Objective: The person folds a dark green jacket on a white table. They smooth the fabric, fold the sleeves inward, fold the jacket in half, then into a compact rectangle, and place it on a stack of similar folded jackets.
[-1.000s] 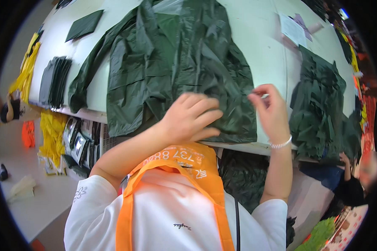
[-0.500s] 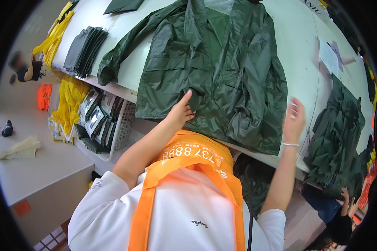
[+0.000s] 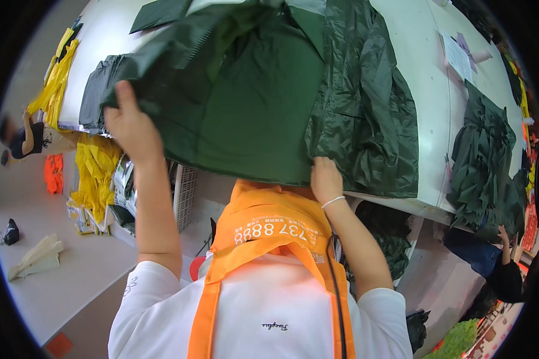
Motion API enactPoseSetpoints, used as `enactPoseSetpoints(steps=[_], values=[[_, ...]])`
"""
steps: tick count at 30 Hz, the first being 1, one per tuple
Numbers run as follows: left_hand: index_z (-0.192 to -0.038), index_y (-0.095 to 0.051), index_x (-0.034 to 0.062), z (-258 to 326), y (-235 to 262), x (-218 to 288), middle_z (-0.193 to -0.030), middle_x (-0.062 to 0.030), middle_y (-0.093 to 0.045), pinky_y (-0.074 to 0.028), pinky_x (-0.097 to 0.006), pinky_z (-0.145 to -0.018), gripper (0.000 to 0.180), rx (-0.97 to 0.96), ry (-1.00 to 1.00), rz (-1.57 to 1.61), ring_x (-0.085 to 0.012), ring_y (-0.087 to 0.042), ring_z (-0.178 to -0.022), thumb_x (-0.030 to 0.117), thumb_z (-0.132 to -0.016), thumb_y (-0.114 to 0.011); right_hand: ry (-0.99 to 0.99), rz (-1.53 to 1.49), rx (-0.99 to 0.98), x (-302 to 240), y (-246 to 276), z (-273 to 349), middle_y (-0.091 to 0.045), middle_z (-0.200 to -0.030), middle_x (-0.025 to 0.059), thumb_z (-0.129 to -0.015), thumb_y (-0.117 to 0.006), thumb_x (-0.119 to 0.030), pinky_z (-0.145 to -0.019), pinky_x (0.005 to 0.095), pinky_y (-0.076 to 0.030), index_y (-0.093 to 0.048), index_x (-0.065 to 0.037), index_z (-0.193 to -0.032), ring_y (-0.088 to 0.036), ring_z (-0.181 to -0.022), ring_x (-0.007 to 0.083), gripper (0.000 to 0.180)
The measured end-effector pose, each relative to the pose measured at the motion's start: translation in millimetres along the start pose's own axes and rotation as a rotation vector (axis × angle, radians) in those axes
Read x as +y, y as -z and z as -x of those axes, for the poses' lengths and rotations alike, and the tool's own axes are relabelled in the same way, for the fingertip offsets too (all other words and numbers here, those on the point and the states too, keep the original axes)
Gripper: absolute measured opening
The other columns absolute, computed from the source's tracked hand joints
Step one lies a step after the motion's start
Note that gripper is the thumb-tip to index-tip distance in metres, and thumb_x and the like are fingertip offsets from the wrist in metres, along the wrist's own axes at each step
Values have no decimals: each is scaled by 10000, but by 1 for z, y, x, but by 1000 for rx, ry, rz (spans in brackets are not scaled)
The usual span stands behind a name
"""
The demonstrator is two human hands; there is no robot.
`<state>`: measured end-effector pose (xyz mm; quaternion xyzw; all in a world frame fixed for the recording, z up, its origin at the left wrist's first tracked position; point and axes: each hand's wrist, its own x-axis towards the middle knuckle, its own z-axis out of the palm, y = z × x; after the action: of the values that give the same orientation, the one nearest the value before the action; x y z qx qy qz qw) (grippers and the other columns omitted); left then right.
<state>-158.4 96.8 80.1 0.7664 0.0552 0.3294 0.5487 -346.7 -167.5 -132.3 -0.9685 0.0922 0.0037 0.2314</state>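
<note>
Your left hand [image 3: 132,127] has gone from resting near the hem, thumb out, half a second ago, to lifting the left-side front panel of the dark green jacket [image 3: 263,119]. Its fingers are now closed on the panel's edge, thumb on the upper side; the other fingertips are mostly out of sight. That panel, flat before, is swung up and out to your left, slightly blurred, so the smooth green inside of the jacket shows across the middle where the outer front was.

Your right hand [image 3: 327,180] was off the cloth, just beyond the jacket's right side. You now have it in at the lower opening, its fingers curled closed on the edge of the right-side panel at the hem. That panel lies flat on the white surface [image 3: 428,149], outer side up, as before.

The jacket is directly in front of you, its hem along the near edge of the surface, just above your orange apron [image 3: 269,224]. The sleeve that lay out to your left is now hidden by the raised panel, which also overlaps in view the stack of folded dark pieces [image 3: 96,99]. To your right, the pile of dark green garments [image 3: 482,164] remains on the surface, well apart from the jacket.
</note>
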Motion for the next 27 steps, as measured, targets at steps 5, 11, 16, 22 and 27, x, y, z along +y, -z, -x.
enactPoseSetpoints(steps=[5,11,16,22,27], values=[[-961,-610,-7,-17,31,6,-908,-57,-633,-462,-261,-682,213,24,243,557,-152,-596,-764,199,-910,-603,-286,-133,564,57,80,-18,-596,-904,250,-808,-505,-88,-724,419,-479,-580,38,-933,-596,-809,383,193],[-967,-559,-62,72,42,-88,-1000,-138,-604,-494,-406,-773,195,-273,1186,785,-257,-595,-870,-72,-776,-524,-569,-1291,1202,54,204,0,-638,-932,99,-809,-473,-158,-752,355,-501,-634,69,-921,-611,-822,224,300],[-1034,-551,-68,148,24,-117,-1060,-154,-590,-456,-436,-891,261,-610,1633,941,-302,-574,-992,-48,-780,-494,-299,-310,466,-81,89,-18,-529,-619,121,-901,-601,-327,-570,357,-410,-564,16,-703,-473,-567,203,398],[-950,-632,-19,171,-14,-104,-903,-96,-652,-504,-336,-714,331,-1074,1522,485,-221,-627,-794,250,-785,-732,-498,-1155,124,-83,-17,17,-669,-911,91,-959,-503,-304,-706,292,-479,-636,-8,-969,-601,-781,157,324],[-819,-639,11,178,-26,-118,-730,-59,-595,-446,-300,-580,240,-1202,1559,240,-158,-534,-646,239,-785,-709,-745,-1466,-53,-79,-9,44,-646,-1012,47,-942,-518,-301,-760,294,-500,-626,-33,-1066,-608,-889,147,315]])
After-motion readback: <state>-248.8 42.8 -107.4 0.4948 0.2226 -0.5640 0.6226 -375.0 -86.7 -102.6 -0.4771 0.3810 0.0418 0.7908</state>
